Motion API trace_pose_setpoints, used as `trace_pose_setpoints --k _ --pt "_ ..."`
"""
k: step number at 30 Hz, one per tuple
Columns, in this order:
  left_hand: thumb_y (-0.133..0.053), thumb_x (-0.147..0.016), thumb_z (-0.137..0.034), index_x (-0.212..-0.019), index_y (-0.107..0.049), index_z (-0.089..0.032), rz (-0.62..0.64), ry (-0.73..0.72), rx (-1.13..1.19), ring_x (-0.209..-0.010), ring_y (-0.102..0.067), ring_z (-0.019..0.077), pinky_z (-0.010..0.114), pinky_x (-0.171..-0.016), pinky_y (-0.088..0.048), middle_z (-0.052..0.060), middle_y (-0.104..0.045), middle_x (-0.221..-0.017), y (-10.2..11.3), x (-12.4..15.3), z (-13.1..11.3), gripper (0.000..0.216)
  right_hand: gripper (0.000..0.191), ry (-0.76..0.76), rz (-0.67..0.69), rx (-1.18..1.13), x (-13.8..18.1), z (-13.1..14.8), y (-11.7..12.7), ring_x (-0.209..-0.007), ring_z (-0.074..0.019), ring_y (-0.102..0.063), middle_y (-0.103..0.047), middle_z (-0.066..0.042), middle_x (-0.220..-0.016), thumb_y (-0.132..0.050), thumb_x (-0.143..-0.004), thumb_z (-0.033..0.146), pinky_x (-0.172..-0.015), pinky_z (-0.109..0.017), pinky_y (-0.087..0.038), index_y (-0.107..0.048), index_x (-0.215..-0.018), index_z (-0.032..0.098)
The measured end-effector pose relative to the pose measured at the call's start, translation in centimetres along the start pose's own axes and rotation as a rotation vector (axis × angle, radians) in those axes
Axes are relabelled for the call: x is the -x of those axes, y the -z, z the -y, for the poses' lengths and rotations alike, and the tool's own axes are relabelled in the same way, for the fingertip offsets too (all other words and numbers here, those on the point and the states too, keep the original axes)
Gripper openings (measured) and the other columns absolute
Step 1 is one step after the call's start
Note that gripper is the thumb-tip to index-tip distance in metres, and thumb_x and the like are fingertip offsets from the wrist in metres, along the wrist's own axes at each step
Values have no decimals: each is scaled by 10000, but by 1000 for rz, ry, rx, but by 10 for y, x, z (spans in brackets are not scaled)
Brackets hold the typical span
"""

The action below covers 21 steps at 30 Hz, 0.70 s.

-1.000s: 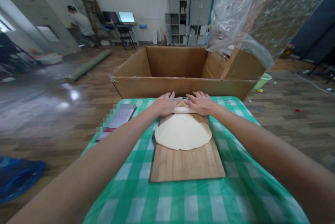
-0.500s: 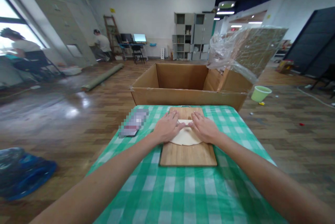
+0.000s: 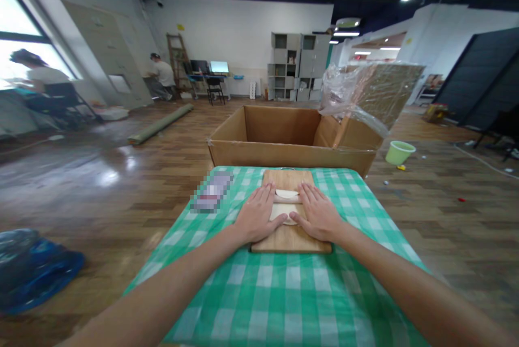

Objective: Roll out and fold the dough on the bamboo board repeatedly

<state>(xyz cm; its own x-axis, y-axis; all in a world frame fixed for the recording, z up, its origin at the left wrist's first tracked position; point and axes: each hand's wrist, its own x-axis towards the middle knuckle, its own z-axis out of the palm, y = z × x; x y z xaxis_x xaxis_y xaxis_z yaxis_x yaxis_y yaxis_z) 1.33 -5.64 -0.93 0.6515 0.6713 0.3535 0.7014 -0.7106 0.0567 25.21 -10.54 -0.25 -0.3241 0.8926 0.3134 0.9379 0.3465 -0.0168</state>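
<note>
A pale sheet of dough [image 3: 281, 213] lies on a wooden cutting board [image 3: 290, 241]. Across the dough runs a thin wooden rolling pin [image 3: 288, 199], its ends covered by my hands. My left hand [image 3: 256, 213] is open and rests flat over the pin's left end, fingers stretched forward and thumb out across the dough. Over the right end, my right hand [image 3: 320, 212] lies open in the same way, palm down. The two thumbs nearly meet near the dough's front edge. A small flap of dough shows beyond the pin.
A green checked cloth [image 3: 263, 301] covers the table. A blurred-out phone-like object [image 3: 213, 192] lies at its left. Behind stands a large open cardboard box [image 3: 284, 151]. A green bucket [image 3: 400, 152] is on the floor at right. Two people sit in the left background.
My hands have drawn back toward me along the board, fingers now flatter. The pin is now visible between them, and the dough's front edge is partly under my thumbs. The view has tilted up slightly.
</note>
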Motion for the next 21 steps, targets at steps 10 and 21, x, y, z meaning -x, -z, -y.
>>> trace_pose_setpoints --k 10,21 --pt "-428 -979 -653 -1609 -255 -82 10 -17 52 -1563 -260 345 530 -1279 -227 213 -324 -1659 21 40 -25 867 950 57 31 -26 46 23 19 -1574 -364 -185 -232 -224 -1680 -345 -987 717 -1266 -553 -242 -249 -1628 23" --pt "-412 -1051 -371 -1138 -619 -204 -41 45 145 -1226 -583 278 471 -1062 -499 116 -607 -1271 33 15 -13 279 679 87 83 -176 39 20 48 -1373 -351 -516 -579 -208 -1470 -415 -1030 595 -1125 -530 -425 -529 -1468 89"
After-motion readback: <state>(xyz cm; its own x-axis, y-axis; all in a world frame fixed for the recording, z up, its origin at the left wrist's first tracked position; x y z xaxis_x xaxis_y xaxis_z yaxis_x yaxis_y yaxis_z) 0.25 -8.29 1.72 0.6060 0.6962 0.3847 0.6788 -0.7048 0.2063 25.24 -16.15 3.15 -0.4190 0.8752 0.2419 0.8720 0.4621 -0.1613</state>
